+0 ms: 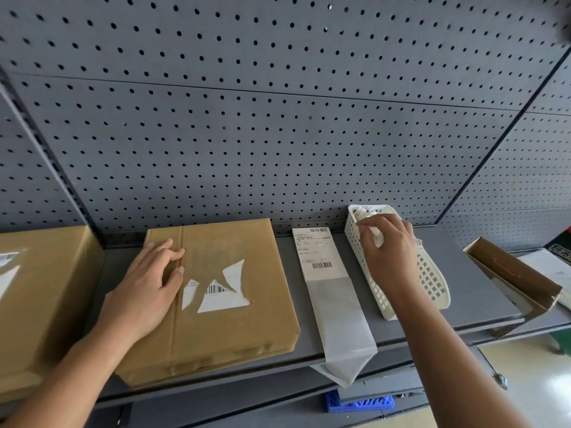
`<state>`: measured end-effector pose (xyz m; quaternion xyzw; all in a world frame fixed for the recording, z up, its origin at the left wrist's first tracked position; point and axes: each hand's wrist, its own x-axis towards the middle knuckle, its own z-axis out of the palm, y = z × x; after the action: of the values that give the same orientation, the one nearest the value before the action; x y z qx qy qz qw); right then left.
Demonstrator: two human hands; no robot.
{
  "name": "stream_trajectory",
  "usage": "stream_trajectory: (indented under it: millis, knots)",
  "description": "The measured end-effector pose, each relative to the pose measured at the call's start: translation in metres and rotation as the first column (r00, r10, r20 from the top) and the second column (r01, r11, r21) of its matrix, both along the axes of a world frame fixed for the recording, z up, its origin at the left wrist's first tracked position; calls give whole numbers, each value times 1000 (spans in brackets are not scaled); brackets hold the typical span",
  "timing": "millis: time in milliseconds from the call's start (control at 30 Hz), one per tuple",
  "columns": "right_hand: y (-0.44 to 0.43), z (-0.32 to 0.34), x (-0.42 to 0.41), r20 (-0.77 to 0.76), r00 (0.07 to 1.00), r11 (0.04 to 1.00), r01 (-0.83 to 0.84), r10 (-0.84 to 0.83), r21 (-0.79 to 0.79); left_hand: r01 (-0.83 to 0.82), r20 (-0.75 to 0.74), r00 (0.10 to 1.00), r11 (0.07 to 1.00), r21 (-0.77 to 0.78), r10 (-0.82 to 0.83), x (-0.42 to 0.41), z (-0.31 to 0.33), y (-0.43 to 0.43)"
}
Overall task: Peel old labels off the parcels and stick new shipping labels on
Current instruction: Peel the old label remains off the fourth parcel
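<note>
Landmark = brown parcel (222,322), lying flat on the grey shelf (482,291), centre-left.

- Far left of parcel: second brown box (37,288), just beside it and partly cut off by the frame edge. White label (9,257) on its top, only partly in view.
- On parcel, left half: left hand (148,285) rests palm-down on the top face. Fingers straight and close together, holding nothing, fingertips at the taped seam.
- On parcel, right of that hand: old label (222,288) is down to three jagged white pieces stuck to the top; the middle piece has a barcode. Dull rectangular patch above them.
- Just right of parcel: new label (318,253) lies flat on the shelf, printed side up with two barcodes. Its bare liner strip (340,319) runs toward the camera and hangs over the shelf's front edge.
- Further right of parcel: white perforated basket (432,285), just beside the new label, with crumpled white paper in its far end.
- Over the basket's far end: right hand (389,251), fingertips pressed together, pinching a crumpled white scrap (377,237).
- Far right of parcel, well apart: open cardboard carton (513,273), tilted at the shelf end.
- Behind parcel: grey pegboard (278,118).
- Below parcel's shelf, to the right: blue crate (361,403), partly hidden.
</note>
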<state>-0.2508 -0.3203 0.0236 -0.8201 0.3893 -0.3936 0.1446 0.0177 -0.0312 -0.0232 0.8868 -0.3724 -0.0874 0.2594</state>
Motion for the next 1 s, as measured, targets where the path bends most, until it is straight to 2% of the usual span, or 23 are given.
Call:
stream_trajectory:
  millis: [367, 633, 1000]
  knots:
    - [52, 4, 58, -48, 962, 961, -272, 269, -51, -17, -8, 1000, 1000, 22, 18, -7, 6, 0]
    - [85, 3, 96, -60, 914, 916, -399, 400, 39, -23, -27, 999, 1000, 20, 24, -8, 9, 1]
    - [136, -15, 134, -93, 776, 777, -601, 623, 190, -18, -42, 999, 1000, 9, 18, -6, 7, 3]
